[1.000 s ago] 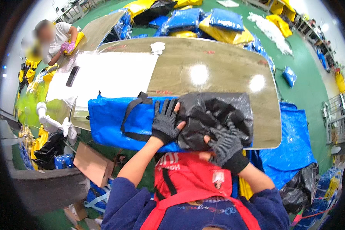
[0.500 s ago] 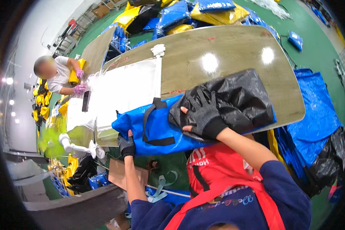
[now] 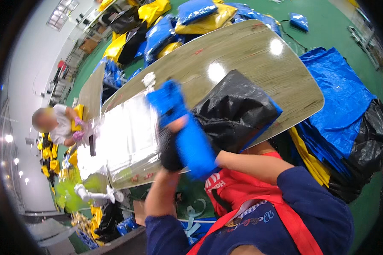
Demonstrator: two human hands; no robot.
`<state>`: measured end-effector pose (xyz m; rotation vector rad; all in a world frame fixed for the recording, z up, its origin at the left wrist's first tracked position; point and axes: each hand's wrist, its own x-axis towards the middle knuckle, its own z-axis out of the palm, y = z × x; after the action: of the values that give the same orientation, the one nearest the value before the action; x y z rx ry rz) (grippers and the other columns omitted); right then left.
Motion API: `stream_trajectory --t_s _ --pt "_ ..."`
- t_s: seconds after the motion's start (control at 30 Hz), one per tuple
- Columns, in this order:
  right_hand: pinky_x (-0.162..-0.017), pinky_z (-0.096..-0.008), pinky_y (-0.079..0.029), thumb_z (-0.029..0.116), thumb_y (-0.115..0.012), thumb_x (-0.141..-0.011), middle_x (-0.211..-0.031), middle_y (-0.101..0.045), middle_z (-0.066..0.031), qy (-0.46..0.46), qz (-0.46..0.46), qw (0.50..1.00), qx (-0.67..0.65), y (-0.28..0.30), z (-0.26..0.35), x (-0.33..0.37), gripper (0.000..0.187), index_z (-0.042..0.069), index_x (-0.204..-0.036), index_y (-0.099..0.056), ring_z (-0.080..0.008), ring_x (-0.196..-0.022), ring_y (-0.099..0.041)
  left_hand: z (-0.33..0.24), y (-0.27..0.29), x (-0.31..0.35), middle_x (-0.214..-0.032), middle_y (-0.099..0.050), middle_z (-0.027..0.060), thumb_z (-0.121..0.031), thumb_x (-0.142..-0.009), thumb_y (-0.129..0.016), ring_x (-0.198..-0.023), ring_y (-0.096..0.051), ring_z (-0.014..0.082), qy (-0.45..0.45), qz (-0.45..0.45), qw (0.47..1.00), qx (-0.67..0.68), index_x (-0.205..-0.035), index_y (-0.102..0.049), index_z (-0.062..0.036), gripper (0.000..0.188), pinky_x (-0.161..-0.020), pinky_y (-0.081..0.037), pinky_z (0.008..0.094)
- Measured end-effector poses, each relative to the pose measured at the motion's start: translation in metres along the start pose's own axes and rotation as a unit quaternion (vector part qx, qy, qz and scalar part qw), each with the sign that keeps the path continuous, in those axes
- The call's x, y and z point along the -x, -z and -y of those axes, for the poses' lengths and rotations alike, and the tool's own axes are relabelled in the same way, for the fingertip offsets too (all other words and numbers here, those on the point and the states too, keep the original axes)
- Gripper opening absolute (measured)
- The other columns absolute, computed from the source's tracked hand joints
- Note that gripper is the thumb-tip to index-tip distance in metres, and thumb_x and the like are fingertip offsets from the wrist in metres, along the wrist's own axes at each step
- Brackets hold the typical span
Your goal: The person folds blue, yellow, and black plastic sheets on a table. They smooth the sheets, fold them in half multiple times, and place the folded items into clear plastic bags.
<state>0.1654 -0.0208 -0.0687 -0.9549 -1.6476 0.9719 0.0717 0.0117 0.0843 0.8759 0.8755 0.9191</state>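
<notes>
A blue and black woven plastic bag [image 3: 238,114] lies on the near part of the wood-patterned table, its creased black side up at the right. The blue end of it is raised and folded over, blurred by motion. My left hand [image 3: 169,146], in a black glove with bare thumb tip, grips that blue end from its left side. The glove of my right hand [image 3: 214,151] shows only at its edge, at the bag's near side. The blue fold and the bag hide its fingers.
Clear plastic sheets [image 3: 132,131] cover the left part of the table [image 3: 281,80]. Beyond them a person [image 3: 59,123] in purple gloves handles something yellow. Blue and yellow packs [image 3: 195,15] are heaped behind the table. Folded blue tarp bags [image 3: 336,97] are stacked at the right.
My left hand has lifted the bag's blue end and brought it up and over to the right. My right hand has slid from atop the black part toward the near edge. The view has turned.
</notes>
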Motion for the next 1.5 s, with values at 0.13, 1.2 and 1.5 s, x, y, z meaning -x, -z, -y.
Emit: stream_trajectory --t_s 0.13,1.2,1.5 --pt "-0.112 -0.0427 -0.020 0.041 -0.034 -0.095 -0.147 -0.025 -0.0200 -0.114 -0.031 0.993 0.031 0.024 -0.023 0.036 0.060 0.006 -0.143 -0.025 -0.0364 -0.134 -0.024 0.118 -0.111 -0.105 -0.109 -0.060 0.0214 -0.022 -0.082 -0.065 -0.099 -0.059 0.0294 -0.193 -0.045 0.930 -0.309 -0.136 -0.029 0.0071 0.071 -0.090 -0.044 0.0356" --pt "-0.098 -0.0533 -0.038 0.022 -0.067 -0.074 -0.114 -0.062 -0.0148 0.131 0.045 0.850 0.509 0.240 0.028 0.162 0.045 0.016 -0.118 -0.058 -0.0386 -0.112 -0.053 0.128 -0.063 -0.103 -0.150 -0.023 0.0167 -0.054 -0.084 -0.052 -0.132 -0.033 0.0370 -0.141 0.345 0.701 -0.608 -0.143 -0.032 -0.0227 0.070 -0.108 -0.028 0.0414" --pt "-0.087 -0.0351 -0.048 0.014 -0.067 -0.084 -0.116 -0.059 -0.0126 -0.217 -0.217 0.937 -0.169 0.242 0.029 0.084 0.043 -0.003 -0.121 -0.052 -0.0223 -0.092 -0.061 0.202 0.035 -0.073 -0.140 -0.037 0.0188 -0.051 -0.087 -0.053 -0.126 -0.040 0.0291 -0.199 0.103 0.974 -0.031 -0.140 -0.029 -0.0026 0.075 -0.104 -0.033 0.0382"
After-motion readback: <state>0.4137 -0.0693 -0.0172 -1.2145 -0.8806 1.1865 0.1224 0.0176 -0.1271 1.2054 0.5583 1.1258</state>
